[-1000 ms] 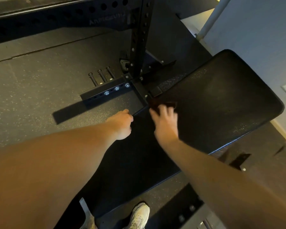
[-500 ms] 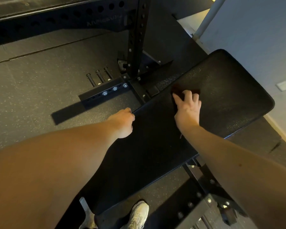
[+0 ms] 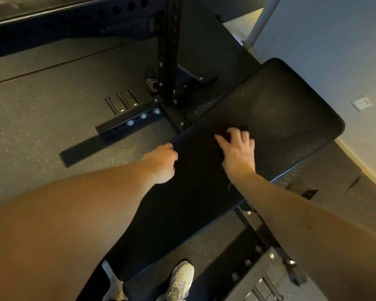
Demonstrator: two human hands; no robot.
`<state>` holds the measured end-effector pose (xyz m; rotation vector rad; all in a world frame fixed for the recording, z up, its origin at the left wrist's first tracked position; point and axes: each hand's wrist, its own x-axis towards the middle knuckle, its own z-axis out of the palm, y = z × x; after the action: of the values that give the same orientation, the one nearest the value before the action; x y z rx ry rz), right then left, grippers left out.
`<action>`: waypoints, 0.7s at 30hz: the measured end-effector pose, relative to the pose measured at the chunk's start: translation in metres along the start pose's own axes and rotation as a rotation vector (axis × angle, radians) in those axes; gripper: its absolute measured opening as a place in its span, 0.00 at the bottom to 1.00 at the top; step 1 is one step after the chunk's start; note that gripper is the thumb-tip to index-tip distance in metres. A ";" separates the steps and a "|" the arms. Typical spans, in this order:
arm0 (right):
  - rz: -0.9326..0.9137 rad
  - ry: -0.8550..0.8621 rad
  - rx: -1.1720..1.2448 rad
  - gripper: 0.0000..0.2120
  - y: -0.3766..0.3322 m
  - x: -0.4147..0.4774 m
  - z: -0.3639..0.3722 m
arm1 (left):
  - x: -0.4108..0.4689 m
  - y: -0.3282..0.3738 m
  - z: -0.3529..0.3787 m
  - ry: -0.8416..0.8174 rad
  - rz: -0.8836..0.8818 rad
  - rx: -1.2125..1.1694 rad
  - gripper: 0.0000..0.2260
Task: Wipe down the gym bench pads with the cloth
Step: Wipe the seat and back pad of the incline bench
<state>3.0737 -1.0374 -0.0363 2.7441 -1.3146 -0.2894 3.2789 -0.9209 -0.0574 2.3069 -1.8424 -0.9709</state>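
A long black bench pad runs from the lower left to the upper right of the head view. My right hand presses flat on the middle of the pad, over a dark cloth whose edge shows just beyond my fingertips. Most of the cloth is hidden under the hand and blends with the pad. My left hand grips the pad's left edge, fingers curled over it.
A black rack upright and its bolted base stand just left of the bench. Three bolts lie on the rubber floor. The bench's frame shows below the pad, my white shoe beside it. A wall is at right.
My right hand slid the cloth from the pad's left edge up toward the far end, then back a little toward the middle. My left hand stayed on the pad's edge.
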 end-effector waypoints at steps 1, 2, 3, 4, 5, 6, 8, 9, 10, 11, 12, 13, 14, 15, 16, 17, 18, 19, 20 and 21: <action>0.034 0.024 0.006 0.36 0.004 0.003 -0.001 | 0.001 0.002 -0.001 0.003 0.005 0.000 0.19; 0.046 0.045 0.016 0.36 0.004 0.002 0.001 | 0.001 0.004 -0.002 0.003 0.008 0.001 0.19; 0.051 0.064 0.037 0.36 0.000 -0.001 0.003 | 0.002 0.007 -0.003 0.005 0.012 0.004 0.20; 0.053 0.080 0.060 0.37 -0.006 -0.006 0.008 | 0.002 0.009 -0.004 0.015 0.018 0.009 0.20; 0.044 0.080 0.077 0.38 -0.014 -0.013 0.013 | 0.002 0.011 -0.004 0.034 0.023 0.016 0.20; 0.023 0.047 0.089 0.39 -0.025 -0.022 0.019 | 0.002 0.012 -0.004 0.059 0.028 0.026 0.20; -0.046 -0.067 0.105 0.41 -0.049 -0.043 0.032 | 0.000 0.014 0.000 0.087 0.035 0.069 0.21; -0.088 -0.116 0.111 0.41 -0.062 -0.054 0.038 | -0.002 0.015 0.003 0.095 0.037 0.090 0.21; -0.123 -0.153 0.114 0.41 -0.071 -0.064 0.042 | -0.002 0.015 0.006 0.102 0.039 0.103 0.21; -0.158 -0.172 0.109 0.40 -0.076 -0.070 0.045 | -0.002 0.015 0.008 0.108 0.039 0.110 0.20; -0.196 -0.176 0.095 0.40 -0.075 -0.072 0.046 | -0.003 0.015 0.010 0.104 0.038 0.111 0.20; -0.233 -0.168 0.071 0.39 -0.068 -0.072 0.044 | -0.004 0.017 0.012 0.091 0.041 0.104 0.20; -0.261 -0.147 0.039 0.39 -0.057 -0.069 0.042 | -0.005 0.018 0.013 0.079 0.048 0.100 0.19; -0.262 -0.117 0.016 0.38 -0.043 -0.068 0.039 | -0.006 0.020 0.014 0.067 0.058 0.099 0.19; -0.234 -0.088 0.012 0.38 -0.027 -0.066 0.033 | -0.007 0.023 0.014 0.061 0.072 0.099 0.18; -0.188 -0.063 0.016 0.39 -0.009 -0.064 0.028 | -0.007 0.025 0.015 0.060 0.084 0.095 0.18; -0.135 -0.039 0.024 0.38 0.010 -0.062 0.023 | -0.006 0.029 0.015 0.064 0.098 0.093 0.18; -0.078 -0.017 0.039 0.38 0.026 -0.060 0.018 | -0.004 0.032 0.015 0.065 0.111 0.092 0.18; -0.021 0.004 0.060 0.38 0.039 -0.058 0.016 | -0.003 0.036 0.015 0.067 0.119 0.089 0.18; 0.029 0.030 0.078 0.38 0.044 -0.057 0.015 | -0.002 0.040 0.016 0.073 0.125 0.086 0.18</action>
<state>3.0022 -1.0211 -0.0364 2.7779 -1.3850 -0.1977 3.2368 -0.9254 -0.0533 2.2081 -2.0083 -0.7968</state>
